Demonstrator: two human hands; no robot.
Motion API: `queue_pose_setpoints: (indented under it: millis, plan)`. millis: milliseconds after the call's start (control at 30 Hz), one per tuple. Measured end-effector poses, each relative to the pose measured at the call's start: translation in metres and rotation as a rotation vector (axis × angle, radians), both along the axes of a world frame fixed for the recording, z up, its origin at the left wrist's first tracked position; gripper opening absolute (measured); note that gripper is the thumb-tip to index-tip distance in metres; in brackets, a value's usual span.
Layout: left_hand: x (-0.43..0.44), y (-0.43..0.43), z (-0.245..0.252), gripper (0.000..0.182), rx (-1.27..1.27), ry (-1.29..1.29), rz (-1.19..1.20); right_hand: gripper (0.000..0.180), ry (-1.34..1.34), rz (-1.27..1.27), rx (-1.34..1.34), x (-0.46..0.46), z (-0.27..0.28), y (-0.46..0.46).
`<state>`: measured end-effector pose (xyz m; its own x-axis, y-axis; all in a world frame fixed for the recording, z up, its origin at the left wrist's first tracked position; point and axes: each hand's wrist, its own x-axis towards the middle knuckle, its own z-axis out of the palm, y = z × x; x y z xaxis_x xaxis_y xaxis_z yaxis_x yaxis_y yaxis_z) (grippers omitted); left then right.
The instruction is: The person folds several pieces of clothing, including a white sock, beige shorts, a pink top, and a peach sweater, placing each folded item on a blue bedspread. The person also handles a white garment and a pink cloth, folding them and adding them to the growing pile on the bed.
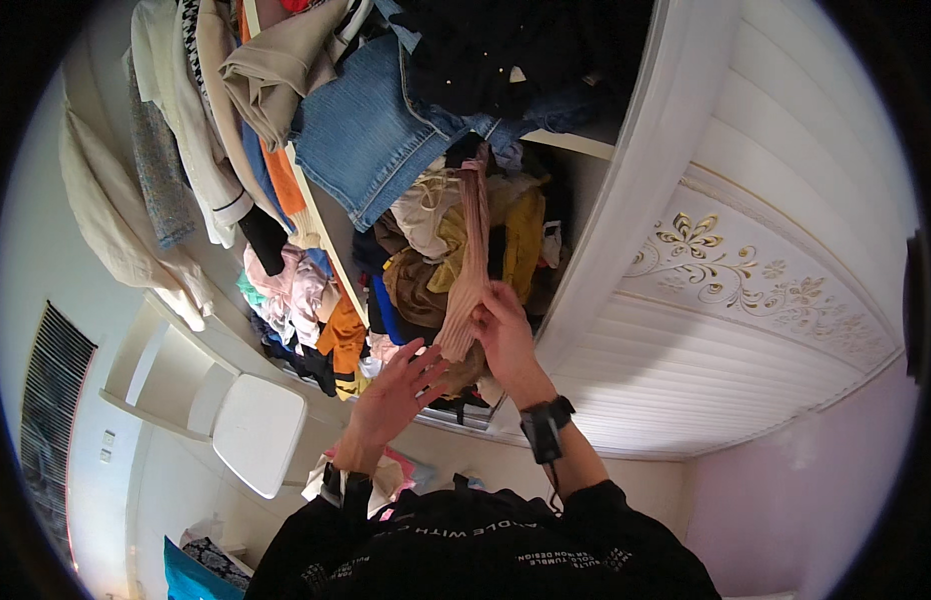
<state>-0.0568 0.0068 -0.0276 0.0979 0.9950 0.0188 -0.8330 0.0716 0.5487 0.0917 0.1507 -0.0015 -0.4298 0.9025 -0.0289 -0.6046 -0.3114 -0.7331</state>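
Note:
A pink ribbed knit garment (471, 255) hangs down in a long narrow strip from the upper shelf of a wardrobe. My right hand (503, 326) pinches its lower part between thumb and fingers. Just left of the garment's lower end, my left hand (399, 391) is spread, palm up, with nothing held in it. Behind the strip lies a heap of crumpled clothes, among them a mustard-yellow garment (524, 240) and a brown one (414, 289). Blue denim jeans (360, 127) drape over the shelf edge above. The pink garment's top end is hidden among the clothes.
White and beige clothes (180, 142) hang at the upper left, above another clothes pile (304, 300). A white chair (259, 431) stands at the lower left. On the right is a white wardrobe door (735, 300) with gold floral trim. A light divider (330, 247) separates the compartments.

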Motion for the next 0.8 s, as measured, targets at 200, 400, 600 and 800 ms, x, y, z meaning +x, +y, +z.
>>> queue_pose_setpoints:
  millis: [200,400,600,800]
  plan:
    - [0.02,0.03,0.003,0.053,-0.012,0.055,-0.05,0.006,-0.053,0.083,-0.092,0.053,-0.004,-0.05]
    - [0.029,0.069,0.019,0.054,0.062,0.037,-0.165,0.01,-0.328,0.258,0.232,0.066,-0.005,-0.086]
    - [0.033,0.063,0.028,0.023,0.03,-0.092,-0.117,0.006,-0.305,0.4,0.201,0.059,-0.018,-0.096]
    - [-0.001,-0.005,0.032,0.021,-0.04,0.723,-0.054,0.033,0.057,0.23,-0.105,0.026,-0.007,-0.041]
